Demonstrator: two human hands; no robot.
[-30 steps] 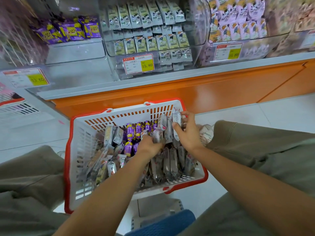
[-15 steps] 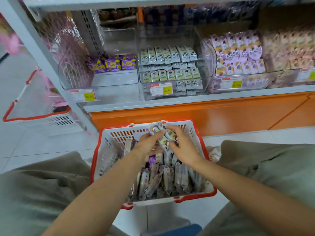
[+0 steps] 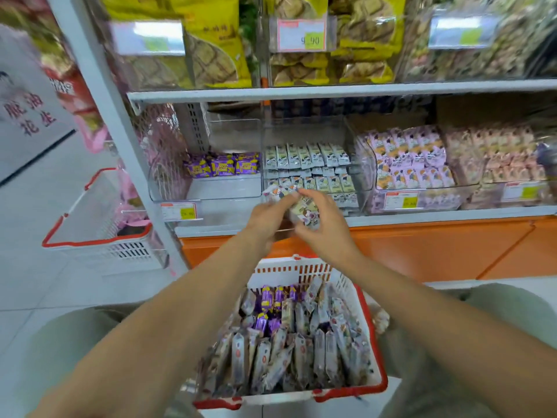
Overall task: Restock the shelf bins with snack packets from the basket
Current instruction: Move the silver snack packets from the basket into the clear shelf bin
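A white basket with a red rim [image 3: 380,384] sits between my knees, full of several grey-white and purple snack packets [image 3: 301,342]. My left hand [image 3: 265,218] and my right hand [image 3: 324,227] are raised together in front of the lower shelf. Between them they grip a small bunch of white snack packets [image 3: 303,208]. The bunch is just in front of the clear middle bin [image 3: 304,128], which holds rows of matching white packets [image 3: 307,164]. Motion blurs the bunch.
Left of the middle bin, a clear bin [image 3: 211,188] holds a few purple packets [image 3: 223,165] at its back. A bin of lilac packets [image 3: 413,158] stands to the right. Another red-rimmed basket [image 3: 99,236] sits on the floor at left. Yellow bags [image 3: 217,40] fill the upper shelf.
Both hands have lifted the bunch of white packets out of the basket and up to the front of the middle bin. My view has tilted upward.
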